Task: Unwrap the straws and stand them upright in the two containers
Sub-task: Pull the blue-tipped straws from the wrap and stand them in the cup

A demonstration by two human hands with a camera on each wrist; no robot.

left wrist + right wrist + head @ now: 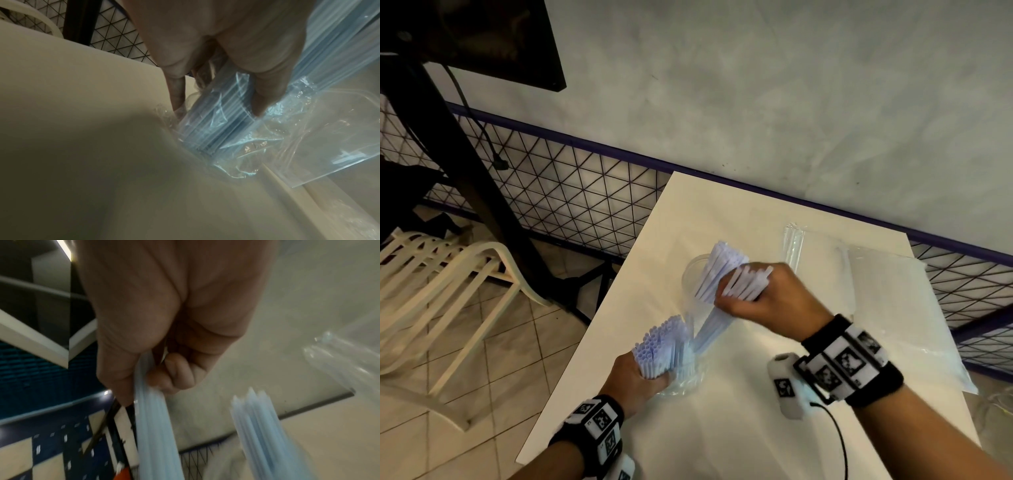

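On the white table point(739, 428) my left hand point(642, 375) grips a thick bundle of pale blue straws point(661, 346), held upright with its open ends up. The left wrist view shows the left hand's fingers point(265, 91) curled round that bundle point(213, 123), whose lower end sits in crumpled clear wrapper point(242, 159) on the table. My right hand point(760, 301) grips a smaller bunch of straws point(743, 284), tilted, its lower ends near the left bundle. Just behind stands a clear container point(690, 274) with several straws point(717, 265) leaning in it. The right wrist view, blurred, shows the gripped bunch point(156, 426) and the container's straws point(257, 418).
Clear plastic bags point(893, 308) lie across the table's right side, a long narrow one point(792, 243) at the back. A wire mesh fence point(571, 192) runs behind the table, under a grey wall. A cream chair point(448, 274) stands on the tiled floor at the left.
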